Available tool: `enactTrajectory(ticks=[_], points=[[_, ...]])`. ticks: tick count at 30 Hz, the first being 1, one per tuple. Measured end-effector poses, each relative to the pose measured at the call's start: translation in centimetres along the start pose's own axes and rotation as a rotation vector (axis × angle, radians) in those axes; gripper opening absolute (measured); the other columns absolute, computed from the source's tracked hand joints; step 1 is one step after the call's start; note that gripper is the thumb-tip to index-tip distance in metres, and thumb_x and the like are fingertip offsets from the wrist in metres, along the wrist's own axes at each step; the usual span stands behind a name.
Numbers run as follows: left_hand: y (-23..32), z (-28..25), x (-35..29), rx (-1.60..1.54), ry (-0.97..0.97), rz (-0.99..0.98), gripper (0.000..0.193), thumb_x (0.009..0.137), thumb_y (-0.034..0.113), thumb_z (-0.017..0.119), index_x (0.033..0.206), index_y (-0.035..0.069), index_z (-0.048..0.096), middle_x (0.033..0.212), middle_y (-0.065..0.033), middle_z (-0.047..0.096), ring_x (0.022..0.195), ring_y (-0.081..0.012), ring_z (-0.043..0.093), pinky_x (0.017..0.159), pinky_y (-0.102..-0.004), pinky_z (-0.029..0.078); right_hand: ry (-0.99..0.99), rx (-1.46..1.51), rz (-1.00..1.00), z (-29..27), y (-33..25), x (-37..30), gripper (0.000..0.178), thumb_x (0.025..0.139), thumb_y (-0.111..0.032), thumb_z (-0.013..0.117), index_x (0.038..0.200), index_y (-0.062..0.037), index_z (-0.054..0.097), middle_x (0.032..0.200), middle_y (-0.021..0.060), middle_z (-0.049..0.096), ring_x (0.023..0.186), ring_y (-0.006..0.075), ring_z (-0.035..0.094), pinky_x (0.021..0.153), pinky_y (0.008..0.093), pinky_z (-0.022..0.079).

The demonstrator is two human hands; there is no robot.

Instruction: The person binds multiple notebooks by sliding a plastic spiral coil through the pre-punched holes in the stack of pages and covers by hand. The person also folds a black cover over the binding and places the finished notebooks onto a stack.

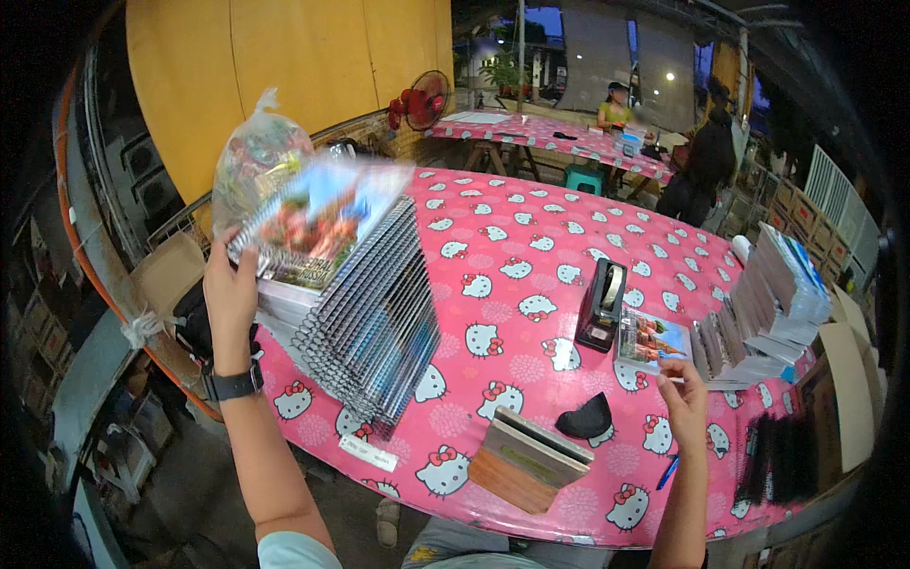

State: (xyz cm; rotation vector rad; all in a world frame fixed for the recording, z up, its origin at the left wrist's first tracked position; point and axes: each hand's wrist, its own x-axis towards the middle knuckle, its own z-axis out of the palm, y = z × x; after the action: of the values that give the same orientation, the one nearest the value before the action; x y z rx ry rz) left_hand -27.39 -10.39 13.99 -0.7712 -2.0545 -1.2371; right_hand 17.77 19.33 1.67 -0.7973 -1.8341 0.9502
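A tall stack of spiral-bound notebooks [374, 313] stands on the left of the table, wire spines toward the middle. On top lies a notebook with a colourful picture cover [318, 213], blurred and tilted. My left hand [232, 284] grips its left edge, fingers closed, a dark watch on the wrist. To the right, my right hand [684, 394] has its fingers curled in a pinch at the near edge of a small picture-covered booklet [652, 339]. What lies between those fingertips is too small to tell. A black tape dispenser [602, 305] stands just left of the booklet.
Stacked booklets [773, 303], an open cardboard box [846, 389] and black wire spines [777, 460] line the right side. Nearer are a brown wooden holder [531, 460], black pouch [585, 417] and blue pen [668, 471]. A filled plastic bag [256, 161] stands behind the stack; people are farther back.
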Motion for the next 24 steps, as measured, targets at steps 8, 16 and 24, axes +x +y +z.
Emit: enactTrajectory(ticks=[8,16,24], points=[[-3.3,3.3,-0.5,-0.627,0.019,-0.156,0.027,0.087,0.011,0.043,0.103,-0.004,0.06,0.099,-0.0084,0.06,0.09,-0.0157,0.055,0.084,-0.0255,0.04,0.282,-0.299,0.134,-7.1,18.5,2.4,0.026,0.075,-0.006,0.06,0.1,0.0011,0.06,0.094,0.0101,0.062,0.085,0.0192,0.057,0.079,0.031,0.045],[-7.3,2.7,-0.5,-0.569,0.251,-0.055,0.027,0.09,0.015,0.039,0.098,-0.003,0.059,0.098,-0.0103,0.059,0.089,-0.0181,0.056,0.083,-0.0302,0.043,0.507,-0.923,0.256,-3.0,19.2,5.9,0.043,0.072,-0.017,0.065,0.11,-0.0017,0.055,0.112,0.0174,0.055,0.107,0.0337,0.049,0.091,0.0454,0.038],[1.6,3.6,-3.6,-0.529,0.306,-0.222,0.041,0.097,0.022,0.028,0.128,0.0,0.042,0.126,-0.0131,0.046,0.11,-0.0225,0.05,0.091,-0.0366,0.042,0.021,-1.002,-0.266,-1.0,18.2,6.1,0.029,0.07,-0.014,0.064,0.098,-0.0105,0.06,0.1,0.0054,0.058,0.1,0.0255,0.051,0.081,0.0431,0.041]])
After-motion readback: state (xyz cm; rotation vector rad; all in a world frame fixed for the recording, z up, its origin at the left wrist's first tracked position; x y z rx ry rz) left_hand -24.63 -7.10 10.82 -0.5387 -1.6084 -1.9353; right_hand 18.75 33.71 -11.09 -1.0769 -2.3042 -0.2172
